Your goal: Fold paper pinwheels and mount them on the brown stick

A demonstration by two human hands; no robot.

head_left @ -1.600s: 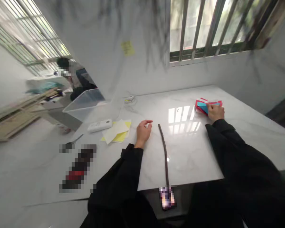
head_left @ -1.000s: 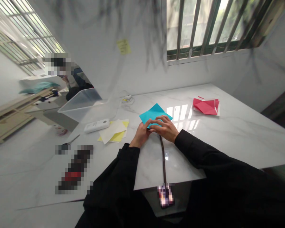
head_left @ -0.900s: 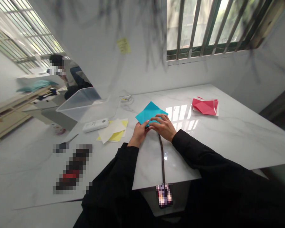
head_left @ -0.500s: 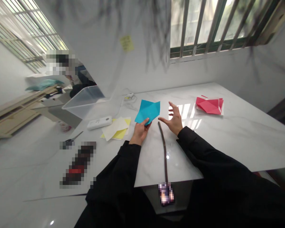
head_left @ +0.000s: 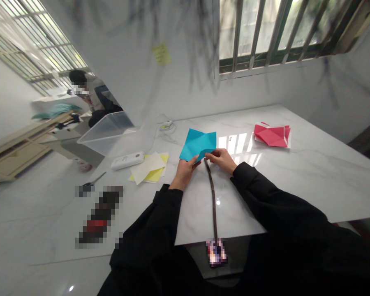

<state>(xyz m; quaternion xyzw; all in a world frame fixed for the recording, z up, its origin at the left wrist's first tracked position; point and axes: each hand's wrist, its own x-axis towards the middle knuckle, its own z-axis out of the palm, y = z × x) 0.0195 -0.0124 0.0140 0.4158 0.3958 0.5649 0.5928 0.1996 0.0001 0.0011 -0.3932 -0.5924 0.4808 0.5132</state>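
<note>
**Both hands on a blue sheet at the middle of the worktop**

Head view: the left hand (head_left: 185,172) and the right hand (head_left: 222,159) meet at the near corner of a blue paper sheet (head_left: 200,143). Each grip is closed to a pinch, thumb against fingertips, with the paper's lower edge between them. The sheet stands tilted up off the white marble worktop (head_left: 296,181), its far edge raised toward the wall; only the pinched corner is close to the surface.

A thin dark strap (head_left: 213,197) runs from just under the hands straight back to the near edge of the worktop, ending at a blurred tag that hangs over it.

To the left of the hands, near them, lie yellow and cream papers (head_left: 149,169), with a white remote-like device (head_left: 127,160) just beside them and a clear plastic bin (head_left: 111,133) farther back at the worktop's left edge. To the right, well apart, sits a pile of red folded paper (head_left: 273,135). Between that pile and the hands the marble is bare, as is the broad stretch toward the right and near edges.

Another person sits in the background at far left.
</note>
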